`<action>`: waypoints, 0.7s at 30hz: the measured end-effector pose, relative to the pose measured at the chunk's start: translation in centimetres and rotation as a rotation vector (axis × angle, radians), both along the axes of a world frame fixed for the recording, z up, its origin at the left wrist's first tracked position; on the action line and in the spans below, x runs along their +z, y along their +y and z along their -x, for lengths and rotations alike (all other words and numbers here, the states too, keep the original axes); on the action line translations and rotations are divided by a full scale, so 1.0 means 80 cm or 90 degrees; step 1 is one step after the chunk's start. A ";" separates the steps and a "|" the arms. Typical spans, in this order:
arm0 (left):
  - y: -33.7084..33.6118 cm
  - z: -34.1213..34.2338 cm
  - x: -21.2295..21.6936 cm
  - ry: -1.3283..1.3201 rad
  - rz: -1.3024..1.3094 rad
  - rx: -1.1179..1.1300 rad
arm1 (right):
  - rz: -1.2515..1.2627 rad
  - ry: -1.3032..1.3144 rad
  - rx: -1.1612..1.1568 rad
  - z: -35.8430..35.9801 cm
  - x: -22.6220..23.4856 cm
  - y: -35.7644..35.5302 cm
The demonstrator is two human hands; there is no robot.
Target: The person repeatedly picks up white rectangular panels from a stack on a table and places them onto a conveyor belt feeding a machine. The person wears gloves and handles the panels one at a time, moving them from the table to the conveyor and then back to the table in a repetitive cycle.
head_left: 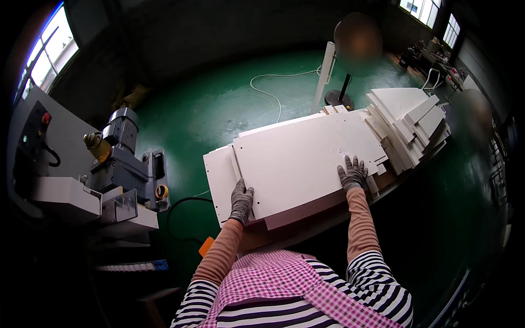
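At centre frame, a large white panel (303, 158) lies flat on top of a stack of like boards on the table (284, 235). My left hand (241, 200), in a grey knit glove, rests at the panel's near-left corner, about 7 o'clock of the board; fingers lie together and curl lightly over the edge, touching it. Whether it truly grips, I cannot tell. My right hand (353, 174), same glove, sits at the near-right edge, about 4 o'clock; fingers spread wide and pressed flat on the surface, holding nothing.

A thin dark strip (237, 162) lies along the panel's left edge, just beyond my left hand at 12 o'clock from it. A lower white board (217, 180) sticks out to the left beneath the panel.

At 2 o'clock, a jumbled pile of smaller white pieces (407, 123) sits just beside the panel's far-right corner. At 9 o'clock, well apart on the green floor (219, 104), stands a grey machine (123, 169) with a motor. A white cable (273, 93) loops on the floor at 12 o'clock.
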State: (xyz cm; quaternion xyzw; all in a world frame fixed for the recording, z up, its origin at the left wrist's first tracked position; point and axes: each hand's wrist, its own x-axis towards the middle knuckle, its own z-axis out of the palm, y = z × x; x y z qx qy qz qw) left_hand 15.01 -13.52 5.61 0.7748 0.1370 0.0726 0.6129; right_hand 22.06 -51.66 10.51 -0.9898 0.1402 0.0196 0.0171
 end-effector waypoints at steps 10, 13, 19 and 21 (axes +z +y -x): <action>-0.030 0.016 0.047 0.107 -0.301 0.005 | 0.110 0.023 -0.028 -0.022 -0.038 -0.049; -0.020 0.045 0.008 -0.061 -0.309 0.042 | 0.102 0.039 -0.029 -0.039 -0.045 -0.038; 0.000 0.161 -0.004 -0.171 -0.254 -0.118 | 0.091 0.075 0.007 -0.068 -0.066 -0.050; 0.013 0.195 -0.005 -0.096 -0.273 -0.198 | 0.088 0.094 0.008 -0.076 -0.074 -0.036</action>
